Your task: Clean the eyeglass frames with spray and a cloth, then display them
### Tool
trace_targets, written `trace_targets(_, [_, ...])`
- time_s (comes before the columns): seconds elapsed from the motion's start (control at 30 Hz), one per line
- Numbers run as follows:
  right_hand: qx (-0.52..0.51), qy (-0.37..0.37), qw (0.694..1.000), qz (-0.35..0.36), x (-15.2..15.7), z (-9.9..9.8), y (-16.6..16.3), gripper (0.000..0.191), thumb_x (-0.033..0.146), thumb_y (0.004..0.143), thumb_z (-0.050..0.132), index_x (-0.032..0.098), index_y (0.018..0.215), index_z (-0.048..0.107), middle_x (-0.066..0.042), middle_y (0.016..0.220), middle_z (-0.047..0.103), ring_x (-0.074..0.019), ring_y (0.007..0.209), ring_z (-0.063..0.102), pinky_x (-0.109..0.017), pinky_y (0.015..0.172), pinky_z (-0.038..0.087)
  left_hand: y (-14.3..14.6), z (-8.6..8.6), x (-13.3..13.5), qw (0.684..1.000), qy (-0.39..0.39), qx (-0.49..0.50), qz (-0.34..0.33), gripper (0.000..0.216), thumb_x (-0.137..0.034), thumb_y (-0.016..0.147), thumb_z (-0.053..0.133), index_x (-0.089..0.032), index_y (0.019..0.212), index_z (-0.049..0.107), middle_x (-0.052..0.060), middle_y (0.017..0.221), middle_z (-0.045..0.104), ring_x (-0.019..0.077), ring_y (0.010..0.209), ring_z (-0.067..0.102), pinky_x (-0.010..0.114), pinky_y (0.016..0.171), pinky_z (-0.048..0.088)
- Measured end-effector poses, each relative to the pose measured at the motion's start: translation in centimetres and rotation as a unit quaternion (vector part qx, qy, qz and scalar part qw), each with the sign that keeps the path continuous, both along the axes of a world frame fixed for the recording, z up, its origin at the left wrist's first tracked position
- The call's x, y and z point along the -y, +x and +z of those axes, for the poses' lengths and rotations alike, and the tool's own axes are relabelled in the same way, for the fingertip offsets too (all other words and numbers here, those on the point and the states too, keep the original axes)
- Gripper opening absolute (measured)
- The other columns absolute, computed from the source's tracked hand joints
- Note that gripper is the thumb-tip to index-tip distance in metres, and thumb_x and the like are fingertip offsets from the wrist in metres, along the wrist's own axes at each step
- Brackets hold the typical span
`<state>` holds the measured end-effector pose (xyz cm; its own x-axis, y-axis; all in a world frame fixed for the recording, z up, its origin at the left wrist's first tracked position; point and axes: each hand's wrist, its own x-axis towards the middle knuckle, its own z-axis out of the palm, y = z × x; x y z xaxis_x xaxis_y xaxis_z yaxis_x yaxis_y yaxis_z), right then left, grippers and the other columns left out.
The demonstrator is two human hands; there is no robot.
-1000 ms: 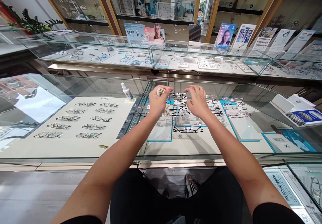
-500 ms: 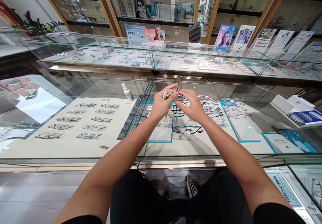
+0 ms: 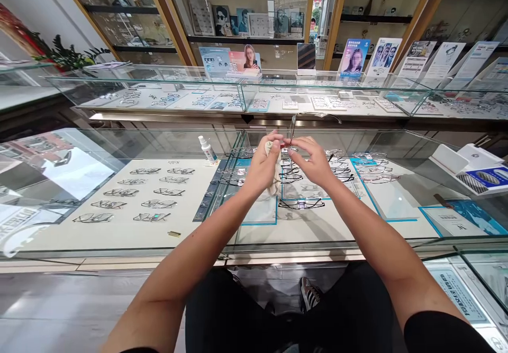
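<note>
My left hand [image 3: 262,169] is closed round a small pale cleaning cloth [image 3: 268,146], and part of the cloth hangs below the palm. Right beside it, my right hand [image 3: 313,160] pinches a thin-framed pair of glasses [image 3: 293,125], whose arms stick up and to the right above my fingers. The fingertips of both hands meet at the frame, above the glass top of the display counter [image 3: 222,247]. Under the glass lie rows of other glasses [image 3: 299,204] on white and blue-edged trays.
A small white spray bottle [image 3: 208,149] stands on the counter left of my hands. More frames [image 3: 130,191] lie in the left case. A second glass counter [image 3: 246,91] with posters and stands runs behind. White boxes [image 3: 468,165] sit at the right.
My hands came together from apart and now meet at the glasses frame, which has been lifted a little. The view has shifted slightly downward.
</note>
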<state>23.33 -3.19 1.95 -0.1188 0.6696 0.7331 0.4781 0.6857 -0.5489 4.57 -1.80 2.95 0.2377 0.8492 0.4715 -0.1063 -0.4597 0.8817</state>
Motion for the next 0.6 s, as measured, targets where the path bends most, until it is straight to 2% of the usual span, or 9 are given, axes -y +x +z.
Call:
trace_targets(0.07, [-0.004, 0.0, 1.0, -0.009, -0.1, 0.1, 0.4, 0.03, 0.052, 0.108, 0.066, 0.03, 0.119, 0.084, -0.007, 0.122, 0.086, -0.0314, 0.118, 0.072, -0.055, 0.111, 0.053, -1.4, 0.4, 0.7, 0.996, -0.084, -0.026, -0.007, 0.054, -0.073, 0.098, 0.071, -0.027, 0.124, 0.07, 0.011, 0.142, 0.073, 0.0308, 0.127, 0.074, 0.042, 0.101, 0.06])
trace_targets(0.1, [-0.007, 0.0, 1.0, -0.015, -0.2, 0.1, 0.6, 0.029, 0.05, 0.108, 0.066, 0.03, 0.117, 0.084, -0.006, 0.121, 0.086, -0.0312, 0.118, 0.072, -0.055, 0.111, 0.052, -2.4, 0.6, 1.2, 0.991, -0.129, -0.043, -0.012, 0.052, -0.071, 0.097, 0.072, -0.027, 0.125, 0.07, 0.009, 0.128, 0.077, 0.0281, 0.11, 0.077, 0.038, 0.088, 0.061])
trace_targets(0.17, [-0.012, 0.001, 1.0, -0.025, -0.3, 0.1, 0.9, 0.026, 0.047, 0.107, 0.067, 0.029, 0.114, 0.084, -0.006, 0.119, 0.086, -0.031, 0.117, 0.072, -0.055, 0.111, 0.052, -5.0, 1.0, 2.2, 0.976, -0.203, -0.075, -0.022, 0.052, -0.067, 0.094, 0.075, -0.028, 0.128, 0.068, 0.003, 0.099, 0.077, 0.0225, 0.082, 0.072, 0.031, 0.068, 0.054])
trace_targets(0.23, [-0.015, 0.002, 0.999, -0.033, -0.4, 0.1, 1.2, 0.023, 0.044, 0.106, 0.067, 0.029, 0.112, 0.083, -0.006, 0.119, 0.085, -0.0307, 0.117, 0.072, -0.054, 0.111, 0.051, -7.9, 1.0, 3.1, 0.964, -0.247, -0.093, -0.024, 0.057, -0.064, 0.088, 0.081, -0.028, 0.129, 0.067, -0.001, 0.084, 0.071, 0.0194, 0.068, 0.064, 0.029, 0.061, 0.048])
trace_targets(0.3, [-0.015, 0.006, 0.999, -0.04, -0.5, 0.0, 1.5, 0.022, 0.043, 0.105, 0.066, 0.028, 0.11, 0.082, -0.005, 0.118, 0.085, -0.0305, 0.116, 0.071, -0.054, 0.111, 0.051, -10.9, 0.4, 3.6, 0.955, -0.278, -0.104, -0.011, 0.064, -0.064, 0.08, 0.087, -0.028, 0.128, 0.063, -0.003, 0.078, 0.069, 0.0187, 0.065, 0.061, 0.028, 0.059, 0.046])
trace_targets(0.4, [-0.013, 0.011, 0.999, -0.046, -0.7, -0.2, 1.7, 0.023, 0.042, 0.106, 0.064, 0.028, 0.105, 0.082, -0.005, 0.113, 0.084, -0.0302, 0.113, 0.071, -0.052, 0.108, 0.051, -15.4, -1.5, 3.2, 0.943, -0.308, -0.117, 0.05, 0.07, -0.064, 0.069, 0.094, -0.028, 0.118, 0.058, -0.004, 0.08, 0.068, 0.0189, 0.066, 0.061, 0.029, 0.061, 0.047])
trace_targets(0.5, [-0.005, 0.012, 0.999, -0.045, -0.9, -0.4, 1.8, 0.024, 0.041, 0.107, 0.062, 0.027, 0.102, 0.082, -0.006, 0.109, 0.084, -0.0299, 0.11, 0.071, -0.051, 0.106, 0.051, -19.7, -4.0, 1.6, 0.936, -0.294, -0.118, 0.152, 0.07, -0.062, 0.062, 0.096, -0.026, 0.107, 0.055, -0.002, 0.086, 0.068, 0.0214, 0.077, 0.067, 0.032, 0.071, 0.053])
trace_targets(0.6, [0.002, 0.008, 0.999, -0.05, -1.0, -0.6, 1.9, 0.024, 0.039, 0.106, 0.062, 0.027, 0.101, 0.082, -0.006, 0.109, 0.084, -0.0299, 0.11, 0.07, -0.051, 0.105, 0.051, -23.1, -6.0, -0.3, 0.913, -0.267, -0.154, 0.268, 0.07, -0.059, 0.062, 0.093, -0.027, 0.106, 0.047, -0.002, 0.088, 0.068, 0.0237, 0.08, 0.069, 0.034, 0.073, 0.053])
